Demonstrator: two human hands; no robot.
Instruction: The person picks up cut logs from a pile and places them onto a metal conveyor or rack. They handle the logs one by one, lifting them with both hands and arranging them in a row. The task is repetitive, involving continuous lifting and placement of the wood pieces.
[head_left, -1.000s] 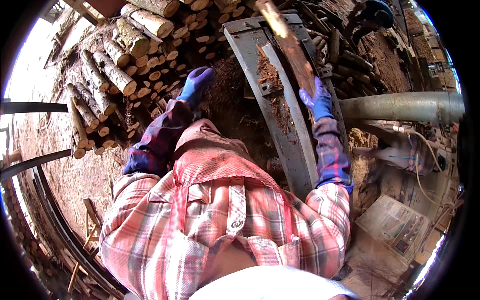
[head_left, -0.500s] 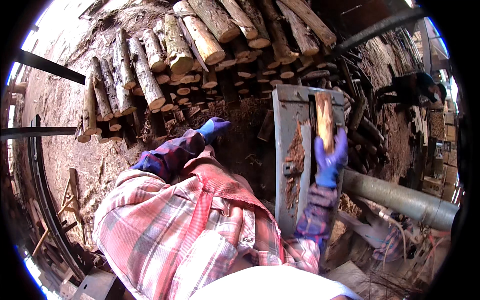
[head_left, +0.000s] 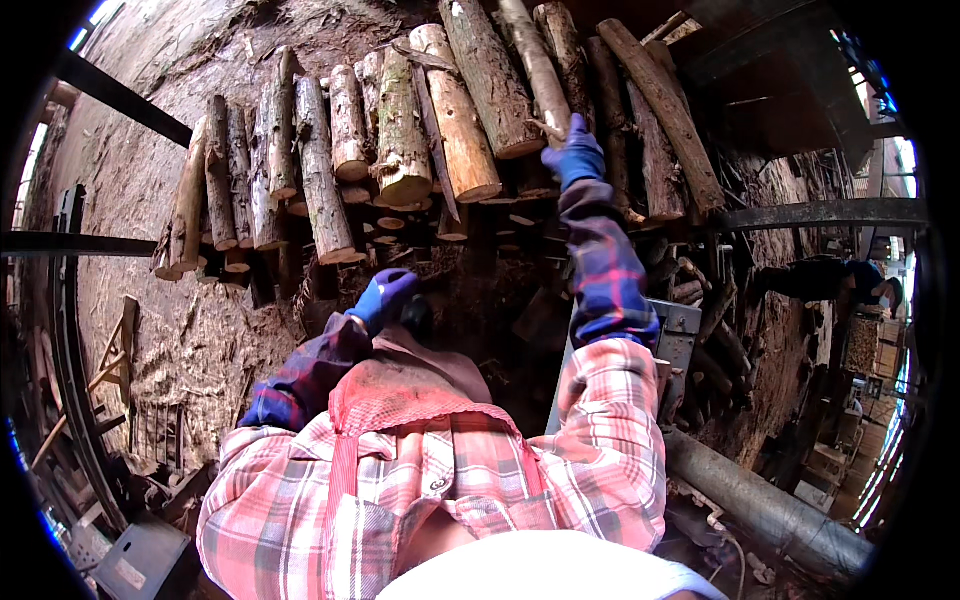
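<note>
My right hand [head_left: 576, 155], in a blue-purple work glove, is stretched forward with its fingers closed round the near end of a slim, pale-barked log [head_left: 537, 65]. That log lies on the pile among thicker ones. A stout log with rough brown bark [head_left: 490, 85] lies to its left, and darker logs flank its right side. My left hand [head_left: 386, 297], also gloved, hangs in front of my body below the pile, its fingers curled in and nothing showing in them. Behind my right forearm the grey metal machine bed [head_left: 680, 325] is partly hidden.
Bark-littered ground [head_left: 130, 190] spreads left of the pile. A black metal bar [head_left: 85, 245] juts in from the left, and a dark beam [head_left: 830, 213] crosses at right. A thick metal pipe [head_left: 770, 500] runs at lower right. Another person [head_left: 850, 280] stands far right.
My right hand has left the wood piece on the machine bed and gone up and left to the pile, closing on a log. My left hand has curled and drawn back slightly. The view has shifted.
</note>
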